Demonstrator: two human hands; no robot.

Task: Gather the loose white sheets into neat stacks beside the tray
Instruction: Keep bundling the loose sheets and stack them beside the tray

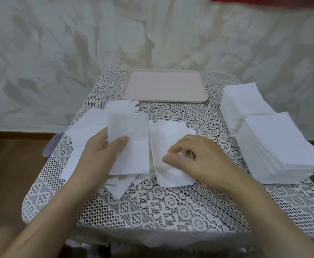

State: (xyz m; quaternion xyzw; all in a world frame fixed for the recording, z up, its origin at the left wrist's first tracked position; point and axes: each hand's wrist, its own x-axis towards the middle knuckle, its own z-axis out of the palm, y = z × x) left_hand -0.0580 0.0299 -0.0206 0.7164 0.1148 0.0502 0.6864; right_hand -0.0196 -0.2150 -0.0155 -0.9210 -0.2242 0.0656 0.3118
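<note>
A loose pile of white sheets [89, 131] lies spread on the left half of the lace-covered table. My left hand [104, 151] grips one sheet [132, 133] from that pile, thumb on top. My right hand [195, 155] pinches the surface of another white sheet [167, 135] lying just right of the pile, fingers curled on it. The pink tray [164, 86] sits at the far middle of the table. Two neat stacks stand on the right: a far stack [245, 99] and a near, taller stack [282, 146].
The lace tablecloth [152, 207] covers a small table with its near half bare. A clear plastic box with a blue edge [52, 144] pokes out beyond the table's left edge. A pale wall stands behind, with wooden floor on both sides.
</note>
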